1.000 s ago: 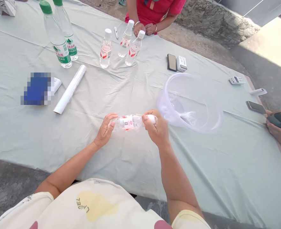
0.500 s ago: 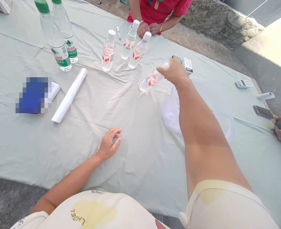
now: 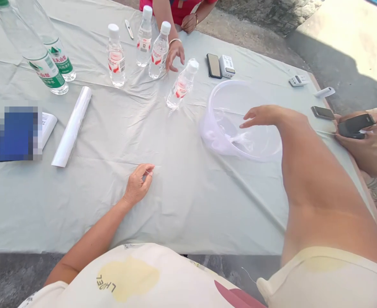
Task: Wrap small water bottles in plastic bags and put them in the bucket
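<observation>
My right hand (image 3: 260,115) is open over a translucent white plastic basin (image 3: 211,136), fingers stretched to the left and holding nothing. Crumpled clear plastic (image 3: 245,140) lies inside the basin. Left of the basin, a small water bottle (image 3: 180,89) with a white cap stands leaning in view, with clear film about it. My left hand (image 3: 137,185) rests on the tablecloth with loosely curled fingers, a small gap at the thumb and nothing visible in it. Another person's hand (image 3: 175,56) reaches down beside three similar bottles, the nearest being a white-capped bottle (image 3: 158,53).
Two tall bottles (image 3: 49,77) stand at the left, near a white roll (image 3: 72,126) and a pixelated blue item (image 3: 18,133). Behind the basin lie a phone (image 3: 214,65) and a white box (image 3: 227,66). A person at right holds a dark device (image 3: 355,125).
My right hand has let go of the small bottle and moved right over the basin. The bottle now stands on the table. The other person has reached forward; the view has shifted right.
</observation>
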The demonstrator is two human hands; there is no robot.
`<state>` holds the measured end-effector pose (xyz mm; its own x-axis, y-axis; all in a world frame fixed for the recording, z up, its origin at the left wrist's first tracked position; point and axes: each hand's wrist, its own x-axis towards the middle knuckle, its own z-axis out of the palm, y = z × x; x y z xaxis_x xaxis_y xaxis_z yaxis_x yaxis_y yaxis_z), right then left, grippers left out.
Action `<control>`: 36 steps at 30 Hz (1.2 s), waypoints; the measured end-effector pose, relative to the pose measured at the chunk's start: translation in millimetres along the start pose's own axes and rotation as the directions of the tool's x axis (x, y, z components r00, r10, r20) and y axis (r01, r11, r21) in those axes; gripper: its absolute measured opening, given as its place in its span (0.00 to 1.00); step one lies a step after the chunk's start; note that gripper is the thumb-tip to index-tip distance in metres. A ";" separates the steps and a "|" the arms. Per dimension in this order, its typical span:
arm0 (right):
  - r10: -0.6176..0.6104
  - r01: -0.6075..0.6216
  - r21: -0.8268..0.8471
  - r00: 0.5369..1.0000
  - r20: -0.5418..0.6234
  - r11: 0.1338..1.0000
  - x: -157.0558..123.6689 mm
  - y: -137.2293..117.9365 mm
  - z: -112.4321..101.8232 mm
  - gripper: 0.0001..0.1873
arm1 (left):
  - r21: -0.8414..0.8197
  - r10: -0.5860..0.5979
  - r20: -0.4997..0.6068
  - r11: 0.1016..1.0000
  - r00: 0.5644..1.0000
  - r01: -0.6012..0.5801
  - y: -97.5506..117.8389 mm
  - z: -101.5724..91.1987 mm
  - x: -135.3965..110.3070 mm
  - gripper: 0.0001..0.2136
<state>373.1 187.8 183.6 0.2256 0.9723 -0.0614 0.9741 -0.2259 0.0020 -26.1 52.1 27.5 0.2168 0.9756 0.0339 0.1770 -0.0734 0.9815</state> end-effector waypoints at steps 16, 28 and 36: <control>0.160 -0.181 0.899 0.979 0.126 0.398 -116.8 -30.5 -3.2 0.17 | 0.008 0.023 0.009 1.000 1.000 -0.023 0.0 0.3 -1.0 0.08; -0.297 -0.185 0.981 0.935 0.196 0.064 -257.1 -190.8 118.4 0.26 | -0.437 -0.182 0.239 0.857 0.954 0.273 56.7 -6.5 -37.0 0.18; -0.087 -0.296 0.955 0.952 0.293 -0.025 -272.2 -176.3 138.9 0.28 | -0.587 -0.425 0.214 0.664 0.880 0.463 29.6 -32.1 -54.0 0.20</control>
<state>138.3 -45.4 61.3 0.1267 0.9278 -0.3508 -0.1029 -0.3395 -0.9350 -63.4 3.9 60.8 0.3208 0.8454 -0.4271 -0.3454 0.5243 0.7783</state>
